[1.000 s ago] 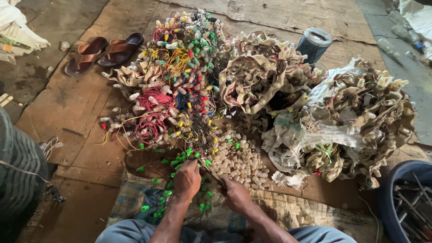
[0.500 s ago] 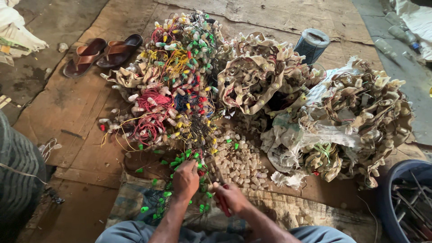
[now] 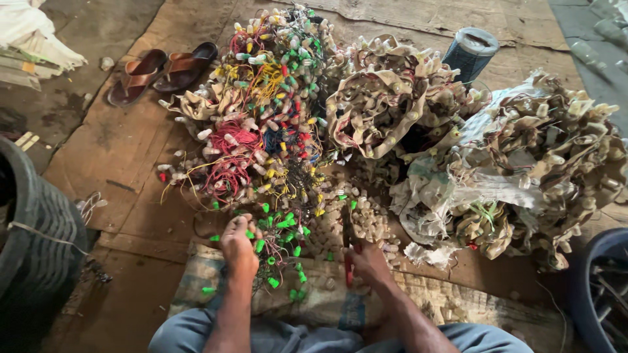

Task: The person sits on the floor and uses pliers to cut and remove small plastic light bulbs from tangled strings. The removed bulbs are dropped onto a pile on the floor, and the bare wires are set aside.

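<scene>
The left hand (image 3: 239, 247) is closed around a tangle of wires with green caps (image 3: 282, 225), gripping it at the near edge of the pile. The right hand (image 3: 368, 260), just beside it, is wrapped around a red-handled tool (image 3: 348, 261) whose dark tip points away from the person; what kind of tool it is cannot be made out. Under both grips lies a woven sack (image 3: 314, 304), with loose green caps scattered on it between the hands. Just beyond the tool's tip sits a heap of pale caps (image 3: 363, 222). Farther out from the left hand's grip rises the coloured bundle (image 3: 268, 111) of red, yellow and green wires, blocking the floor behind it. Beyond the right hand's grip lie beige bundles (image 3: 392, 98), one on a torn plastic sheet (image 3: 484, 189). All rest on cardboard (image 3: 118, 163). Far to the left of the grips are two sandals (image 3: 160, 70) and a dark tyre (image 3: 33, 242), cut off by the frame. Farthest off stands a blue spool (image 3: 471, 52). To the far right a blue tub (image 3: 598, 287), cut off, holds dim metal pieces.
</scene>
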